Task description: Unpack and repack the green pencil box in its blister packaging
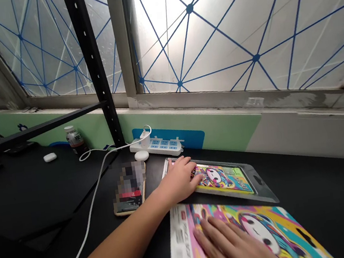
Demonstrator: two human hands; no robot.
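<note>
My left hand point(181, 179) rests on the left end of a clear plastic blister pack point(260, 195), its fingers spread over it. Inside the pack lies a brightly printed flat box point(223, 179) with a cartoon figure, partly covered by that hand. Nearer to me is a colourful printed card point(180, 246) with a similar cartoon figure, a white strip at its left and a hang hole at its right. My right hand point(230, 244) lies flat on this card with fingers stretched out, hiding part of the picture. Both packaging pieces lie on the black table.
A smartphone point(131, 189) lies left of the pack. Behind it are a round white object point(141, 156) and a power strip point(164, 145) with a charger plugged in. Its white cable point(95, 194) runs towards me. A bottle point(76, 139) and white earbud case point(50, 157) stand farther left, past a black post point(96, 67).
</note>
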